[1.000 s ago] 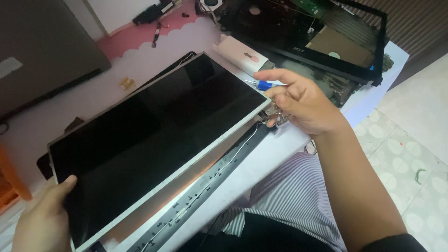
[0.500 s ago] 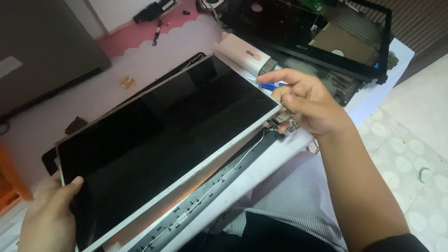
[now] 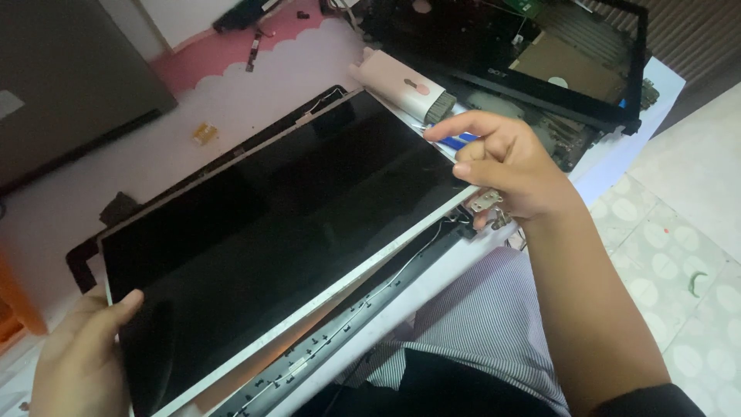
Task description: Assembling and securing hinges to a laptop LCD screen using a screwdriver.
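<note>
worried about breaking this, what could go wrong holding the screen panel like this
The screen panel is held only at two corners, left hand and right hand, so it may flex or slip. The thin cable along its lower edge could snag. The left thumb presses on the glass face, which could mark it.

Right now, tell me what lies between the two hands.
The head view shows the dark screen panel spanning the stretch: the left hand grips its lower-left corner, the right hand its upper-right corner.
</note>
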